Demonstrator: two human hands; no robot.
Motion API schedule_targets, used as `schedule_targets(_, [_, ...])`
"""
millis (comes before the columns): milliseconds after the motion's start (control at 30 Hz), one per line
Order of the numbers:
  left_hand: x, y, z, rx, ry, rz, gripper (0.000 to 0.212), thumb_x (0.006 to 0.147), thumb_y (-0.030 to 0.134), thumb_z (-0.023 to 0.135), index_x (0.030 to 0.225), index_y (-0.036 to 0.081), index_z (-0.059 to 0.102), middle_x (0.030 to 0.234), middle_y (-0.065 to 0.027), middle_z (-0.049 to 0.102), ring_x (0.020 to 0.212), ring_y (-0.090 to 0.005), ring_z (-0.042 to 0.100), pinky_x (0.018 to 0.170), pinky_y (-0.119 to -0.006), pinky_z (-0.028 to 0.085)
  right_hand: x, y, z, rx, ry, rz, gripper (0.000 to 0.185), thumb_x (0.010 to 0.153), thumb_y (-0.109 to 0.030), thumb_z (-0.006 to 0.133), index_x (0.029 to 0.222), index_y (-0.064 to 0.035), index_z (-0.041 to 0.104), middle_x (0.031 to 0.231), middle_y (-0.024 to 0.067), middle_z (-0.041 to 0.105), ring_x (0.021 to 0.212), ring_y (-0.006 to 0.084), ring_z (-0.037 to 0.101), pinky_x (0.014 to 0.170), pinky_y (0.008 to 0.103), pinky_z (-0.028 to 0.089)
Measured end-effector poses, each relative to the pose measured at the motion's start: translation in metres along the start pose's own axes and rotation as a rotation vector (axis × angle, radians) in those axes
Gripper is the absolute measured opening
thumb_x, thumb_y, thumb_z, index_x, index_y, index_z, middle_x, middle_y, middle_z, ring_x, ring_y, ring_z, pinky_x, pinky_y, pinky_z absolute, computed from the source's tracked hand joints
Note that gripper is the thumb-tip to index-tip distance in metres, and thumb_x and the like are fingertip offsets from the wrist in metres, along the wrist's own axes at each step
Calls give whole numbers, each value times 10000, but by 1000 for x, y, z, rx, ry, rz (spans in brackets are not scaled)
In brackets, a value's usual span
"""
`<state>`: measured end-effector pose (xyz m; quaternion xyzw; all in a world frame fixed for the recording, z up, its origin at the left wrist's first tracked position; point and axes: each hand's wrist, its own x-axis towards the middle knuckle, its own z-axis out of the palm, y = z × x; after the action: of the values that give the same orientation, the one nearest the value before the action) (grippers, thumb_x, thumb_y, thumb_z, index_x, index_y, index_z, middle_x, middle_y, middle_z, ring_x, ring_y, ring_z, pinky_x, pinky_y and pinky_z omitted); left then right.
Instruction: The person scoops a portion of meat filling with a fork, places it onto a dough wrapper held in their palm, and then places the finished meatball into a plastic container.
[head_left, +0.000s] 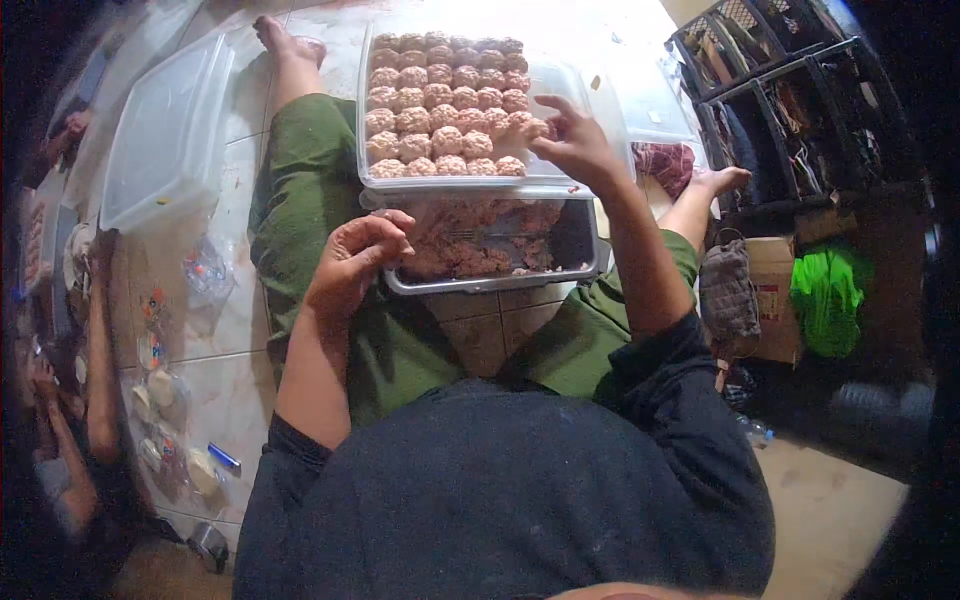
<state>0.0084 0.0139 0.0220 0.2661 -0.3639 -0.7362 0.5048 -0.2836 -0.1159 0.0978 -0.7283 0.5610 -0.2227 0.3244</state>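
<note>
My right hand (576, 148) is at the right side of a clear plastic container (450, 182), its fingertips on a raw meatball (535, 129) at the end of a row. Rows of pale pink meatballs (447, 140) fill most of that container. A gap shows in the second row from the near side, below my right fingertips. My left hand (364, 247) is curled at the left rim of a grey tub (491, 285), with nothing visible in its fingers. Ground meat mixture (465, 251) lies in the tub, partly hidden under the container.
My legs in green trousers (307, 165) flank both containers. An empty clear plastic bin (165, 135) stands on the tiled floor at left, near plastic packets (161, 390) and a blue marker-like object (224, 457). Another person's arm (103, 337) is at far left. Dark shelving (787, 112) stands at right.
</note>
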Motion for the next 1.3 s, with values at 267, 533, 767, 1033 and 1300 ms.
schedule_targets(267, [-3,-1,-7,-77,-1,9,426,779,82,647,1170,53,478,1104,-90,552,889,-165,593,754,-272,455,19,-7,36,-272,63,48,655,707,-264,725,1246,-30,436,772,120,615,698,186,617,611,311,516])
schedule_targets(533, [-1,-3,-7,-42,27,17,448,761,105,654,1173,65,483,1118,-74,550,957,-179,563,794,-275,445,6,-34,26,-168,58,310,471,795,-166,601,1210,-10,444,843,190,640,738,240,643,677,346,512])
schedule_targets(767, [5,-7,-6,-11,10,-9,484,751,160,684,1180,62,480,1125,-89,551,963,-190,569,814,-303,449,17,7,32,-75,51,224,373,834,-27,506,1197,7,427,962,201,611,783,234,627,643,336,514])
schedule_targets(1033, [2,-8,-5,-102,-58,-51,347,762,138,694,1041,72,498,1166,-111,521,945,-219,593,793,-315,465,-11,15,1,-109,98,341,315,833,-99,560,1122,-7,474,915,184,626,792,237,630,644,350,504])
schedule_targets(1300, [-9,-18,-7,-115,-110,-89,222,758,126,714,771,92,495,1141,-94,520,950,-242,593,743,-308,490,-73,114,-82,-346,584,201,250,792,-274,672,805,-29,623,804,92,657,717,178,631,682,314,495])
